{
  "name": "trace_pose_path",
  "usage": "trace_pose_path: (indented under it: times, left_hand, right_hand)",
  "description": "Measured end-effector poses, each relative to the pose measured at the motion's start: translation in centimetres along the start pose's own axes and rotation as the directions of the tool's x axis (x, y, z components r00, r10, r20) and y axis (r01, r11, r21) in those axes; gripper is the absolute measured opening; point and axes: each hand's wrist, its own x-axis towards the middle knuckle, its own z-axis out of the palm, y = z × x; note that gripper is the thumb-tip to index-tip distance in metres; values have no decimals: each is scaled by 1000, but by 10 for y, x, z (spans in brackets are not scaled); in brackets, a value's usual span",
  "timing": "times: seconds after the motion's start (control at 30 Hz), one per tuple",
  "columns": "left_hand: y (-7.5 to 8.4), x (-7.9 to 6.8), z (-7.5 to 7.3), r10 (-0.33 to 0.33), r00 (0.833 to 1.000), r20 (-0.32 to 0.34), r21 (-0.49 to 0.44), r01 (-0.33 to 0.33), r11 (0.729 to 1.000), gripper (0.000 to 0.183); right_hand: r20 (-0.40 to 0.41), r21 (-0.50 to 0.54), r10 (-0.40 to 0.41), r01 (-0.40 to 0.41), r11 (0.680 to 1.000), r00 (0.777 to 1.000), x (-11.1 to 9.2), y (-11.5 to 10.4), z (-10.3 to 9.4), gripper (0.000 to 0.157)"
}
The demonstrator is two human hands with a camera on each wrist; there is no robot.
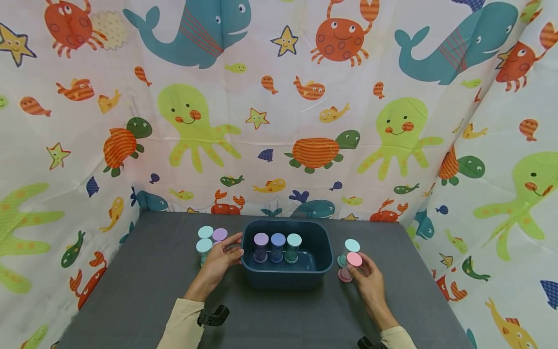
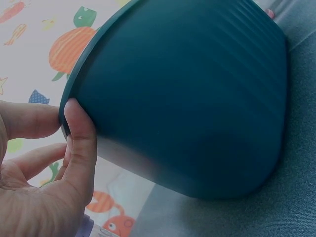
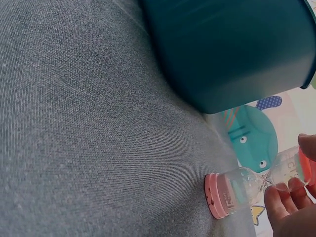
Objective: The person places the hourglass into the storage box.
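A dark blue plastic bin [image 1: 285, 280] stands mid-table. My left hand [image 1: 216, 265] pinches its left rim, thumb outside in the left wrist view. Upright inside the bin are three sand timers: one with a purple cap [image 1: 261, 238], one with a blue cap [image 1: 278, 239] and one with a mint cap [image 1: 294, 239]. Right of the bin, my right hand [image 1: 371, 286] holds a pink-capped sand timer [image 3: 242, 190] by its upper part. The timer's pink base is close to the cloth in the right wrist view. Just behind it is a mint-capped sand timer [image 1: 351, 246].
Left of the bin, behind my left hand, stand mint-capped sand timers [image 1: 204, 246] and a purple-capped timer [image 1: 220, 234], partly hidden. Grey cloth [image 1: 287, 320] covers the table. A curtain [image 1: 261, 131] printed with sea animals hangs behind and along the sides.
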Motion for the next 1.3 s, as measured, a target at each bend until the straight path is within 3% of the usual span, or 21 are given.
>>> trace_pose_path:
  times: [0.7,1.3]
  left_hand:
    - [-3,0,0,-3,1000,-3,13,3,1000,53]
    - [-1,3,-1,0,1000,-6,3,0,1000,54]
  right_hand:
    - [-6,-2,7,-7,1000,1000,-3,4,-2,57]
    - [-29,-21,-16,15,1000,999,-9,-22,-10,54]
